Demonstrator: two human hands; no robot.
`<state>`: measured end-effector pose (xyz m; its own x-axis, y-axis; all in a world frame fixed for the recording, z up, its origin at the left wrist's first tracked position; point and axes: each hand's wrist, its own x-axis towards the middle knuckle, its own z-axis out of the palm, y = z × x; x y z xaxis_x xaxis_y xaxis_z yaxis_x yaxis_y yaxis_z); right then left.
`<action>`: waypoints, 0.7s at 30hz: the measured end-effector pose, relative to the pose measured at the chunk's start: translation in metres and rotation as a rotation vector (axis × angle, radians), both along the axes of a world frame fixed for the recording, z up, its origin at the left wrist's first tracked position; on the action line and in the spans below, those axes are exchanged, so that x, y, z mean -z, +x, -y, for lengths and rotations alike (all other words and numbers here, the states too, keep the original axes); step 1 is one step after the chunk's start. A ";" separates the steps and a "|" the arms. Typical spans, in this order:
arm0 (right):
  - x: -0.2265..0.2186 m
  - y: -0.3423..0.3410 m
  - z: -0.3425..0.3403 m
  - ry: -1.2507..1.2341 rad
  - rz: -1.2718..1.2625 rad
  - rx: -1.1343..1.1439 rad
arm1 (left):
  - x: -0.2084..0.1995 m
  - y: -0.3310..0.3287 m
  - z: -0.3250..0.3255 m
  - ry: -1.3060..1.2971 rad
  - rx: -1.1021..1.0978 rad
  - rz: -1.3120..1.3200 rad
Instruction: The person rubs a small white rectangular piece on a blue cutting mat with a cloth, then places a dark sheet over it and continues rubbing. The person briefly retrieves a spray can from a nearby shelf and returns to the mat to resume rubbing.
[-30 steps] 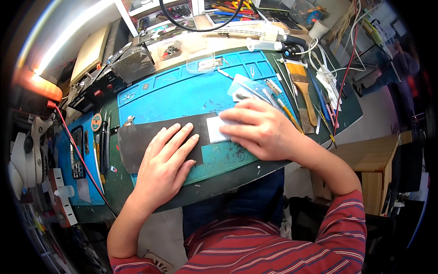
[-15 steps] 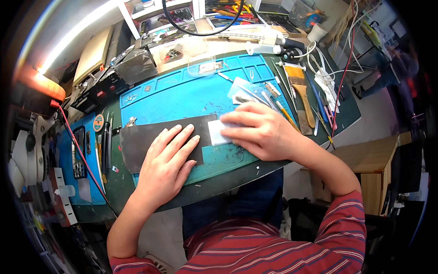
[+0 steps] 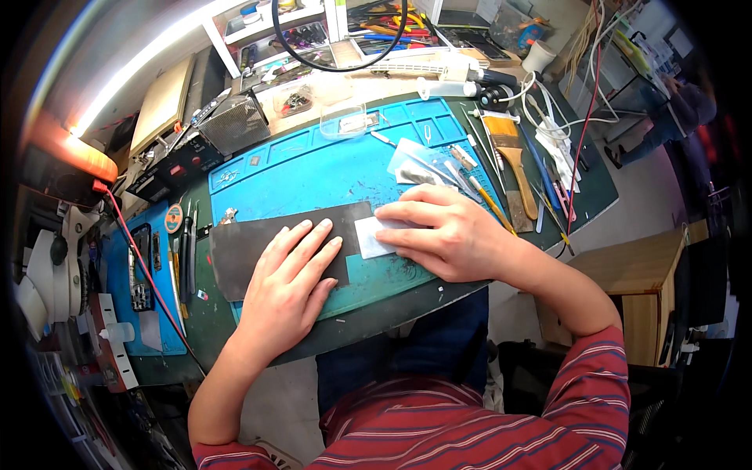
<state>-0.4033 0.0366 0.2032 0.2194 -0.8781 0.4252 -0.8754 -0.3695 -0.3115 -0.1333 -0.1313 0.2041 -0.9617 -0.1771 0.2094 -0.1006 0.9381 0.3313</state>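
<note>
My left hand (image 3: 286, 278) lies with its fingers spread on a dark grey sheet (image 3: 241, 249) that looks like sandpaper, pressing it flat on a blue work mat (image 3: 313, 172). At the sheet's right end, my right hand (image 3: 454, 235) has its fingers closed on a small flat white piece (image 3: 371, 240). The white piece touches or overlaps the sheet's right edge; whether it is folded cloth or something stiffer I cannot tell. My fingers hide its right part. Just beyond my right hand lie a clear plastic bag (image 3: 413, 163) and several slim tools.
At the right lie a wide wooden-handled brush (image 3: 513, 157), several tweezers and a white cable (image 3: 580, 121). A clear plastic tray (image 3: 342, 123) sits at the mat's back. Left stands a black box-shaped device (image 3: 188, 160). Another person (image 3: 681, 110) is far right.
My right hand and the white piece have shifted very slightly toward me. My left hand still rests on the dark sheet. The whole view has tilted a little.
</note>
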 end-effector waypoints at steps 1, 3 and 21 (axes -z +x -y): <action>0.001 -0.004 0.000 -0.016 0.008 -0.001 | 0.000 -0.001 0.000 0.003 0.003 -0.004; 0.006 -0.007 0.008 -0.069 -0.048 0.071 | 0.000 -0.001 0.000 -0.005 -0.005 -0.004; 0.002 0.000 0.000 -0.034 -0.046 0.039 | 0.001 -0.002 -0.001 -0.063 -0.004 -0.025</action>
<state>-0.4034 0.0369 0.2013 0.2055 -0.8716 0.4451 -0.9024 -0.3448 -0.2585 -0.1356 -0.1301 0.2034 -0.9553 -0.1665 0.2442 -0.0968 0.9569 0.2737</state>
